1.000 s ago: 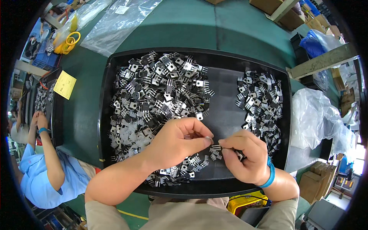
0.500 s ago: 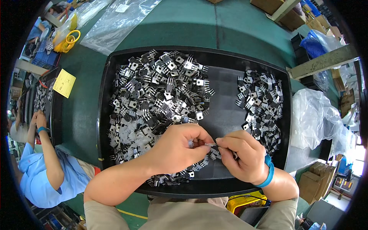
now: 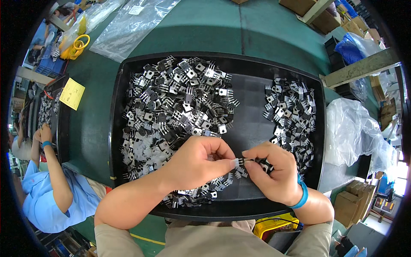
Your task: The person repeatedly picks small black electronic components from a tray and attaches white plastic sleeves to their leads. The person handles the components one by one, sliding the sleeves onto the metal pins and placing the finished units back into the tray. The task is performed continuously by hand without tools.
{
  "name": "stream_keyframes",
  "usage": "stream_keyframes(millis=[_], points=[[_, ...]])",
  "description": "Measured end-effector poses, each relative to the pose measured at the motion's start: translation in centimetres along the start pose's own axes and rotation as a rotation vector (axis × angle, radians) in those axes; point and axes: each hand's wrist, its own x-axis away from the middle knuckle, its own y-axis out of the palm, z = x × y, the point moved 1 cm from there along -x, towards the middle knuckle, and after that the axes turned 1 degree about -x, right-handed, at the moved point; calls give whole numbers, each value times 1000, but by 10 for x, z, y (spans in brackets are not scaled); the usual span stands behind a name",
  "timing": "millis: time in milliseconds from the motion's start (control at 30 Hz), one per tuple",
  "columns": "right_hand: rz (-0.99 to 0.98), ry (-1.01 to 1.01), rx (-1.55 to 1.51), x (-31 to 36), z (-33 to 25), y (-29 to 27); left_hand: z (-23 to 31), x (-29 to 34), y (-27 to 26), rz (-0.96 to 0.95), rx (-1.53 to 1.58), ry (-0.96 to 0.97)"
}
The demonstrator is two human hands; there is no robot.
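Observation:
Over the front part of a large black tray (image 3: 250,103), my two hands meet fingertip to fingertip. My right hand (image 3: 276,175), with a blue band at its wrist, pinches a three-legged transistor (image 3: 241,161), its metal legs toward the left. More black parts show inside the curled right fingers. My left hand (image 3: 197,165) is closed on a small white plastic piece (image 3: 236,162) at the ends of those legs. Whether the piece sits on the legs, I cannot tell. A big heap of transistors (image 3: 188,96) fills the tray's left, with whitish translucent pieces (image 3: 141,150) among it; a smaller heap (image 3: 293,113) lies right.
The tray stands on a green table (image 3: 205,32). Clear plastic bags lie behind it (image 3: 132,28) and at its right (image 3: 353,132). A yellow note (image 3: 72,93) is at the left. A co-worker in a blue shirt (image 3: 55,195) works at another tray on the left.
My left fingers have loosened slightly, and my right hand has tilted a little. The transistor's legs and the white piece now show between the fingertips.

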Motion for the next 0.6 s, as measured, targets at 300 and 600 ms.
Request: stream_keyframes(millis=[300, 600], points=[[49, 184, -112, 7, 7, 10, -5, -2, -2, 1, 24, -72], [-12, 317, -254, 9, 7, 15, -11, 0, 1, -4, 11, -54]])
